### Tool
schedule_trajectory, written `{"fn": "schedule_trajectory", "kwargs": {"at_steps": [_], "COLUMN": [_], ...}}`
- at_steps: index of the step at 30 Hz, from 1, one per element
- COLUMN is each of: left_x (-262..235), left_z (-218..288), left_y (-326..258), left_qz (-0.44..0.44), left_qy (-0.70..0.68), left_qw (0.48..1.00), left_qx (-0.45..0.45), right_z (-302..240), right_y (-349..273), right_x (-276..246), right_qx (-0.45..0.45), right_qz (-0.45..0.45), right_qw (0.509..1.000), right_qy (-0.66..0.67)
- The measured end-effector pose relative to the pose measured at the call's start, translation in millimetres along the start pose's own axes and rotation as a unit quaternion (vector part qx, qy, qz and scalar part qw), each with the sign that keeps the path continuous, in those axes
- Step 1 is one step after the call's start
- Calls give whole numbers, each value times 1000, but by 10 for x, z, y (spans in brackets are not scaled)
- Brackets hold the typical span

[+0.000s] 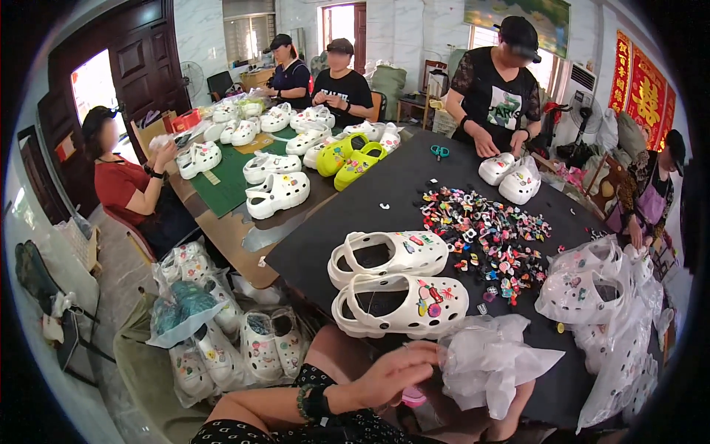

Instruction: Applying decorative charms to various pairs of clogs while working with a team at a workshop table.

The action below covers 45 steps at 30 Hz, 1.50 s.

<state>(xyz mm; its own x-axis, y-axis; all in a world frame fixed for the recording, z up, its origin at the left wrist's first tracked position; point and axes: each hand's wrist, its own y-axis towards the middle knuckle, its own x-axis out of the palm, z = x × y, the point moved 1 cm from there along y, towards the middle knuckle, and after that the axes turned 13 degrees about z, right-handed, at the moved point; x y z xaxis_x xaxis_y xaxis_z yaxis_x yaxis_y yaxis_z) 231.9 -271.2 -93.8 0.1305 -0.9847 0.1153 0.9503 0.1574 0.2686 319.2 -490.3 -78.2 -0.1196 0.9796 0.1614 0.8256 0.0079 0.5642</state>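
Note:
A crumpled clear plastic bag (492, 362) hangs at the near table edge. My left hand (392, 376) reaches toward it from the left, fingers stretched out and tips at its edge. Behind and under the bag is my right hand (515, 407); only part of it and the wrist show, and its fingers are covered by plastic. Just beyond my hands, two white clogs lie side by side with toes to the right: the nearer clog (446, 320) and the farther clog (433, 255). Both carry colourful charms on their toes.
Loose shoe charms (492, 244) are heaped on the black table (325, 229). Bagged white clogs (592, 296) lie at the right, and more bagged clogs (259, 348) stand low at the left. Yellow-green clogs (359, 166) sit farther off. Several people work around the tables.

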Motion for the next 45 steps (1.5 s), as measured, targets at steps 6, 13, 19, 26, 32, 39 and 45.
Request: {"fn": "schedule_trajectory", "kwargs": {"at_steps": [6, 13, 19, 26, 32, 39, 45], "left_x": [-68, 359, 263, 23, -10, 52, 45], "left_z": [127, 19, -132, -103, -144, 180, 362], "left_y": [91, -67, 21, 26, 0, 18, -15], "left_qz": [-16, -88, 87, 149, 76, -29, 16], "left_qy": [33, -23, 12, -173, -85, -90, -50], "left_qw": [993, 988, 991, 941, 964, 967, 993], "left_qx": [-112, -127, -105, -250, -239, -236, -108], "right_z": [-329, 30, 134, -424, -438, -142, -157], "right_y": [70, -103, -346, 123, 110, -16, -119], "right_x": [-220, 127, 371, 223, 263, 341, 668], "right_qx": [232, 170, 304, -114, -62, -156, -238], "right_qz": [-241, -8, 61, -318, -298, -145, -110], "right_qw": [940, 985, 946, 903, 902, 938, 933], "right_qy": [-68, -42, 94, -265, -307, -272, -245]}}
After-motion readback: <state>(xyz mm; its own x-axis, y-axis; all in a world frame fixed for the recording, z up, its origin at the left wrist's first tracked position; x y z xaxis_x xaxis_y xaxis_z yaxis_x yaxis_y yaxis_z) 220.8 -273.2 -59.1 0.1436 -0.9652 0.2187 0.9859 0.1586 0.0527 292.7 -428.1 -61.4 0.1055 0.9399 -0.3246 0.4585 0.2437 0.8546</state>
